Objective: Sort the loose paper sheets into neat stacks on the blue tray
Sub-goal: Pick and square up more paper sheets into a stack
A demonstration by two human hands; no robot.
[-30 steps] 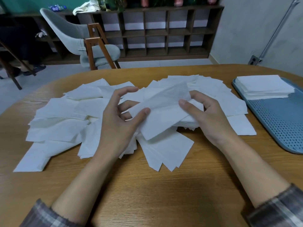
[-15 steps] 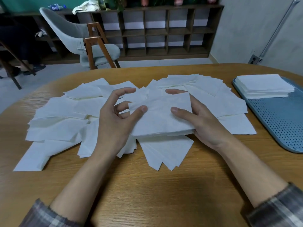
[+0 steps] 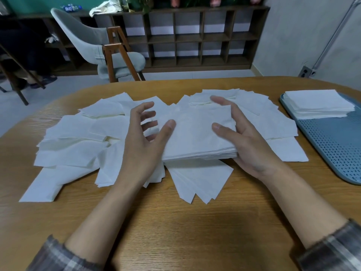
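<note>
Squaring up a gathered bundle looks like the step in hand. On the wooden surface [image 3: 175,222] loose sheets [image 3: 78,145] fan across the middle. The blue tray [image 3: 336,149] sits at the right with one neat stack [image 3: 316,103] on its far end. The right hand [image 3: 252,147] grips the bundle [image 3: 197,133] by its right edge, just above the sheets. The left hand [image 3: 140,145] is spread wide, thumb resting on top. Next, I judge: even the edges, then carry it right onto bare tray beside the stack.

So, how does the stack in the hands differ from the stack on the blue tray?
The held stack is gripped by the right hand, with the thumb of the left hand on top; the tray stack lies untouched. The held stack is above the loose sheets; the tray stack rests on the blue tray. Both are white, squared piles.
</note>
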